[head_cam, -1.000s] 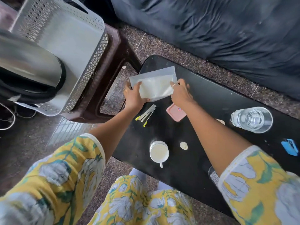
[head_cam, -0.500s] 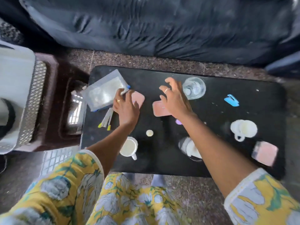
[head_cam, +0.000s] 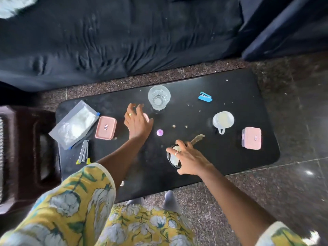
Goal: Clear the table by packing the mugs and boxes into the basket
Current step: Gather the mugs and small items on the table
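On the black table (head_cam: 230, 162), my left hand (head_cam: 137, 121) hovers with its fingers spread over a pink box (head_cam: 147, 117) that it mostly hides. Near the front edge, my right hand (head_cam: 189, 158) lies fingers apart on top of a dark-rimmed mug (head_cam: 172, 160). A second pink box (head_cam: 106, 128) sits left of my left hand. A third pink box (head_cam: 251, 138) is at the right end. A white mug (head_cam: 223, 120) stands upright at centre right. Only a sliver of the perforated basket (head_cam: 1, 157) shows at the left edge.
A glass of water (head_cam: 158, 97) stands just beyond my left hand. A blue stapler (head_cam: 205, 98), a purple cap (head_cam: 160, 132), a clear zip bag (head_cam: 74, 124) and a yellow-tipped tool (head_cam: 83, 153) lie on the table. A brown stool (head_cam: 26, 157) stands left, a dark sofa (head_cam: 124, 41) behind.
Both hands have let go of the zip bag, which now lies at the table's left end. My left hand moved to a pink box, my right hand back onto the dark-rimmed mug. The view swung right.
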